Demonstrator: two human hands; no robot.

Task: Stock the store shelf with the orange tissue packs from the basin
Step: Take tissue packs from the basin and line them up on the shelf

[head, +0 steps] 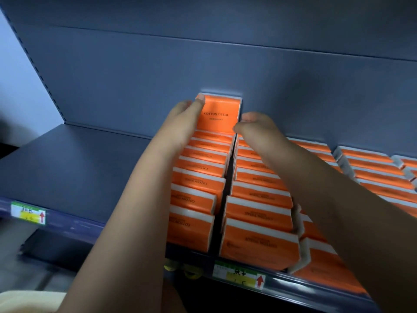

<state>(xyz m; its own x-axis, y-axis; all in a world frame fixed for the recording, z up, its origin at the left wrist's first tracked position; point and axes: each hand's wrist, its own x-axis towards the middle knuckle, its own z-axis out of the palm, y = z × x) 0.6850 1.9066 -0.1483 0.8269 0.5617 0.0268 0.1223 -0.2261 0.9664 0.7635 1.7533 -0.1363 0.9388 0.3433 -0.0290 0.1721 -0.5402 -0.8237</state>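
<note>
One upright tissue pack (217, 114), frame centre: left hand (185, 118) grips its left edge, right hand (255, 126) pinches its right edge.

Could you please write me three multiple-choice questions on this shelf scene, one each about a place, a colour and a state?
1. Where does the upright pack stand?
A. at the front of its row
B. at the back of its row, by the back panel
C. on the floor

2. What colour are the arrows on the price labels?
A. red
B. green
C. blue

3. What is the left hand doing?
A. hanging idle
B. pointing at a label
C. gripping the upright pack's left side

Answers: 1 B, it rises behind the row of packs, against the panel; 2 A, both arrows show red; 3 C, its thumb lies on the pack's front corner.
</note>
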